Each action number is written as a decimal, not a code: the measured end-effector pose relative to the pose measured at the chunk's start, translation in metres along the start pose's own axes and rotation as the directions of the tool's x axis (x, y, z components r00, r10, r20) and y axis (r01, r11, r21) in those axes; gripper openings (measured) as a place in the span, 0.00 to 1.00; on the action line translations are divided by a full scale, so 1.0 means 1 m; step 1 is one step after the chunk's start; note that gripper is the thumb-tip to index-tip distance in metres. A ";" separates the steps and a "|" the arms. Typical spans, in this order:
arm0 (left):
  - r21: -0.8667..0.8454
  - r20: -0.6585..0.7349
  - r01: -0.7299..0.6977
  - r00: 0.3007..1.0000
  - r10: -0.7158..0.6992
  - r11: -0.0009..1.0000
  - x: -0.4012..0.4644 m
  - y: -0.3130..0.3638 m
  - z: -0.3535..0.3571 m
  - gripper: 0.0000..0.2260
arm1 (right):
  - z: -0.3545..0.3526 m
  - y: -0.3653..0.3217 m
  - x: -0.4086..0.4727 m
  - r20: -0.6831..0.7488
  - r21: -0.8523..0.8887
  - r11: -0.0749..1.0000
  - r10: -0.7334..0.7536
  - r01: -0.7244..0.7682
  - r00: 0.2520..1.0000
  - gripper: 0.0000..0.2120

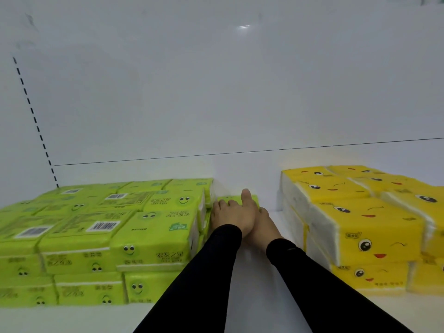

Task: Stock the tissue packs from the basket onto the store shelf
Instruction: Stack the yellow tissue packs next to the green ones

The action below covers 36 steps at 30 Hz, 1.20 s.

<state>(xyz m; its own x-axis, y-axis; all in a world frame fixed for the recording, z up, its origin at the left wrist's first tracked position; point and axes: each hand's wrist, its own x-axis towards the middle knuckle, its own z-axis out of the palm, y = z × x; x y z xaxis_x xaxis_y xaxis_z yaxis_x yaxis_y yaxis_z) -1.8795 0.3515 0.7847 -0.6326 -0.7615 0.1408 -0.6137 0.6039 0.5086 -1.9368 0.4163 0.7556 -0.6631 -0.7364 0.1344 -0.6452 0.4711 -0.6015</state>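
Observation:
A single green tissue pack (253, 200) lies at the back of the white shelf (254, 280), in the gap between the two stacks. My left hand (230, 216) rests on top of it, fingers flat and thumb stretched forward over the pack. My right hand (264, 227) sits just right of and partly under the left, reaching the pack's near right end. Its fingertips are hidden. Both arms wear black sleeves. The basket is out of view.
A stack of green tissue packs (101, 239), several wide and more than one layer high, fills the shelf's left. A stack of yellow packs (360, 227) stands on the right. The white back panel (216, 92) rises behind, with a slotted upright (36, 121) at the left.

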 end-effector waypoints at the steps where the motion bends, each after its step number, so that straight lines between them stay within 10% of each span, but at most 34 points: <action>1: -0.080 -0.002 0.026 1.000 -0.026 0.996 -0.003 0.002 -0.003 0.30 | 0.000 -0.001 -0.002 -0.011 0.009 1.000 -0.001 0.001 1.000 0.42; 5: -0.383 -0.047 0.032 0.997 -0.054 0.923 -0.030 0.014 -0.031 0.22 | -0.008 -0.005 -0.017 -0.040 0.133 0.990 0.047 -0.041 0.998 0.48; 17: -0.488 -0.175 -0.149 0.982 0.070 0.860 -0.129 0.044 -0.179 0.29 | -0.084 -0.061 -0.111 -0.232 0.565 0.812 -0.013 0.145 0.973 0.34; 34: -0.517 -0.456 -0.196 0.887 -0.075 0.833 -0.345 -0.116 -0.276 0.22 | -0.092 -0.123 -0.260 -0.180 0.823 0.494 -0.242 0.281 0.953 0.18; 36: -0.504 -0.448 -0.170 0.890 -0.088 0.847 -0.370 -0.146 -0.274 0.22 | -0.079 -0.139 -0.290 -0.131 0.836 0.488 -0.267 0.251 0.955 0.27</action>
<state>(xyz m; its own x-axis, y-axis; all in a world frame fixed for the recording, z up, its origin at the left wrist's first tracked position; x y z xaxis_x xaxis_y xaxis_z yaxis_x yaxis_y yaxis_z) -1.4263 0.4807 0.8910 -0.2972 -0.8361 0.4611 -0.1742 0.5223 0.8348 -1.6852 0.6028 0.8624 -0.5107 -0.7653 0.3917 -0.1637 -0.3606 -0.9182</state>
